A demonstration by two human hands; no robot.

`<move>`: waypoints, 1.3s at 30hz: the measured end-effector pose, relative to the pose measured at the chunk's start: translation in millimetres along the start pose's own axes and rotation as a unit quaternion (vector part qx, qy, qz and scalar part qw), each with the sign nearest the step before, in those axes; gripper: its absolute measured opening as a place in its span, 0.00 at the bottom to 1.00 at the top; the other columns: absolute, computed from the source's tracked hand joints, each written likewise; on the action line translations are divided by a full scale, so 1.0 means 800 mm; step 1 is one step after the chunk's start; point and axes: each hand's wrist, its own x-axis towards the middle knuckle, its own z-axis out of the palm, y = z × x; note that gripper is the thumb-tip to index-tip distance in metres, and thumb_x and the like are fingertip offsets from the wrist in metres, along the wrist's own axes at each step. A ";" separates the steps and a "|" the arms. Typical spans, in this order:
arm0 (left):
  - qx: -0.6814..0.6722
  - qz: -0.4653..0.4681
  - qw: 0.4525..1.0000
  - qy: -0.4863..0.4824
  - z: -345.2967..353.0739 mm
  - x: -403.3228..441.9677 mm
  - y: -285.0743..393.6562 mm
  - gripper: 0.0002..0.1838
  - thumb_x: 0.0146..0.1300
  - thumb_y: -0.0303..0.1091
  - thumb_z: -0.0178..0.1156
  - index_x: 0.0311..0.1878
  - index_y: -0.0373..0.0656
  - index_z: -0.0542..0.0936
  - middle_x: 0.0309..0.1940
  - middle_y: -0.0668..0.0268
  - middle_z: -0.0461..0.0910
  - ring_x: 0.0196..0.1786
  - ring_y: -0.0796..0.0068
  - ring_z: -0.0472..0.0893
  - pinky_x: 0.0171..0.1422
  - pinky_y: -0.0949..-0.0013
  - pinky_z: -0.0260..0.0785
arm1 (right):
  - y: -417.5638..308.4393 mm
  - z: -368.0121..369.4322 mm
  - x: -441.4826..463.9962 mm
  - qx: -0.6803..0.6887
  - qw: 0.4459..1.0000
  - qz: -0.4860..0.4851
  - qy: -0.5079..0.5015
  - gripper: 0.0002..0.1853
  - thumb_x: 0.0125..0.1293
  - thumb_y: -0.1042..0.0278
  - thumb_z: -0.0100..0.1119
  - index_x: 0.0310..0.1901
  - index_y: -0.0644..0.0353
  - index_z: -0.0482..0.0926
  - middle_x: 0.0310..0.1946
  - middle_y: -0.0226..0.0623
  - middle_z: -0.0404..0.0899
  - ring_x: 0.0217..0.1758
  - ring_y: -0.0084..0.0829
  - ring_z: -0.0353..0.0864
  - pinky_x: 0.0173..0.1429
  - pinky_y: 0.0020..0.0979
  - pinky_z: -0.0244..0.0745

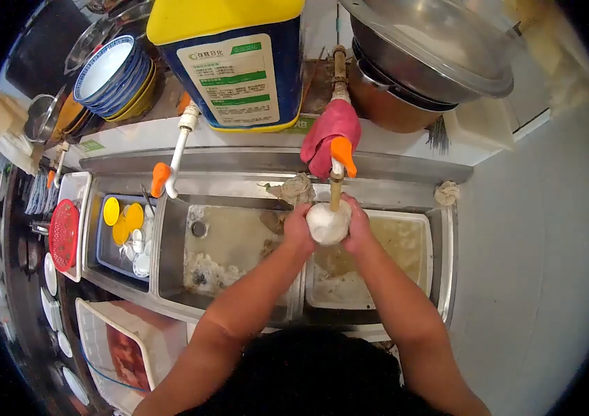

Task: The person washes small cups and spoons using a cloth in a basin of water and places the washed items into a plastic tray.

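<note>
Between my left hand [299, 230] and my right hand [359, 225] is a white, rounded thing [328, 224], gripped from both sides. Its exact kind I cannot make out. Right above it hangs the brownish spout [336, 188] of a tap with an orange handle [343, 154]. A pink cloth [329, 139] is draped over that tap's pipe. My hands are over the divider between two sink basins. Beside my left hand, a crumpled greyish rag [296, 188] lies on the sink's back ledge. My fingers are partly hidden around the white thing.
The right basin holds a white tub [416, 260] of murky water; the left basin [170, 277] has cloudy, foamy water. Yellow and white dishes lie in a grey-blue tub [109, 249]. A blue-and-yellow jug [235, 69], stacked bowls [111, 76] and a large pot [398, 97] stand behind.
</note>
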 end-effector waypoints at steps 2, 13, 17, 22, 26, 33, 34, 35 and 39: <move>-0.182 -0.074 0.980 -0.038 -0.013 0.015 -0.009 0.20 0.59 0.43 0.45 0.48 0.43 0.76 0.44 0.57 0.79 0.47 0.54 0.78 0.58 0.52 0.68 | 0.015 -0.015 0.003 0.141 0.985 0.041 -0.090 0.24 0.59 0.56 0.59 0.53 0.63 0.72 0.47 0.36 0.78 0.50 0.33 0.78 0.55 0.34 0.73; 0.164 -0.090 0.979 -0.080 -0.014 -0.011 0.038 0.15 0.61 0.44 0.55 0.46 0.47 0.74 0.39 0.63 0.78 0.40 0.66 0.78 0.44 0.58 0.73 | 0.049 -0.038 -0.035 -0.614 0.722 -0.273 -0.166 0.18 0.54 0.68 0.62 0.47 0.57 0.76 0.45 0.48 0.77 0.50 0.50 0.76 0.56 0.42 0.70; 0.130 -0.122 0.982 -0.060 -0.004 -0.014 0.028 0.13 0.59 0.41 0.56 0.44 0.46 0.75 0.38 0.63 0.78 0.41 0.66 0.78 0.46 0.62 0.73 | 0.021 0.000 -0.058 -0.598 0.741 -0.263 -0.152 0.18 0.50 0.74 0.58 0.46 0.57 0.77 0.44 0.46 0.78 0.52 0.47 0.76 0.56 0.41 0.71; 0.174 -0.090 0.978 -0.068 -0.008 -0.011 0.043 0.17 0.57 0.38 0.59 0.49 0.42 0.76 0.42 0.63 0.78 0.45 0.67 0.78 0.51 0.65 0.71 | 0.048 -0.031 -0.058 -0.661 0.537 -0.500 -0.157 0.22 0.47 0.77 0.56 0.48 0.55 0.77 0.45 0.48 0.77 0.50 0.50 0.76 0.55 0.41 0.72; 0.171 -0.024 0.984 -0.041 -0.014 -0.002 -0.005 0.18 0.57 0.37 0.57 0.49 0.41 0.76 0.41 0.62 0.79 0.44 0.65 0.79 0.51 0.65 0.71 | 0.053 -0.017 -0.052 -0.586 0.747 -0.295 -0.113 0.25 0.47 0.79 0.57 0.51 0.57 0.75 0.47 0.46 0.77 0.52 0.47 0.76 0.57 0.39 0.71; 0.122 -0.211 0.964 -0.111 -0.012 -0.009 0.014 0.26 0.52 0.37 0.59 0.57 0.41 0.72 0.41 0.62 0.78 0.41 0.70 0.77 0.46 0.67 0.71 | 0.045 -0.017 -0.058 -0.574 0.717 -0.376 -0.122 0.24 0.47 0.77 0.57 0.51 0.58 0.74 0.45 0.49 0.77 0.50 0.48 0.77 0.53 0.39 0.72; 0.149 -0.061 0.986 -0.045 -0.004 -0.011 -0.006 0.25 0.53 0.38 0.58 0.55 0.42 0.73 0.42 0.61 0.78 0.42 0.68 0.78 0.47 0.66 0.72 | 0.041 -0.008 -0.058 -0.463 0.847 -0.247 -0.087 0.24 0.46 0.77 0.58 0.50 0.57 0.75 0.44 0.48 0.77 0.50 0.47 0.77 0.54 0.39 0.72; 0.171 0.093 0.981 0.020 0.002 -0.007 -0.015 0.23 0.53 0.40 0.58 0.54 0.44 0.74 0.43 0.61 0.79 0.43 0.65 0.79 0.47 0.64 0.73 | 0.041 -0.014 -0.055 -0.463 0.846 -0.251 -0.086 0.24 0.46 0.77 0.58 0.50 0.57 0.75 0.44 0.48 0.77 0.50 0.47 0.77 0.54 0.39 0.72; 0.168 -0.225 0.949 -0.142 -0.010 -0.004 0.032 0.24 0.55 0.35 0.54 0.56 0.40 0.71 0.43 0.63 0.77 0.43 0.67 0.78 0.49 0.62 0.72 | 0.048 -0.040 -0.055 -0.642 0.596 -0.469 -0.108 0.22 0.44 0.77 0.59 0.46 0.58 0.76 0.43 0.47 0.78 0.50 0.45 0.77 0.54 0.40 0.71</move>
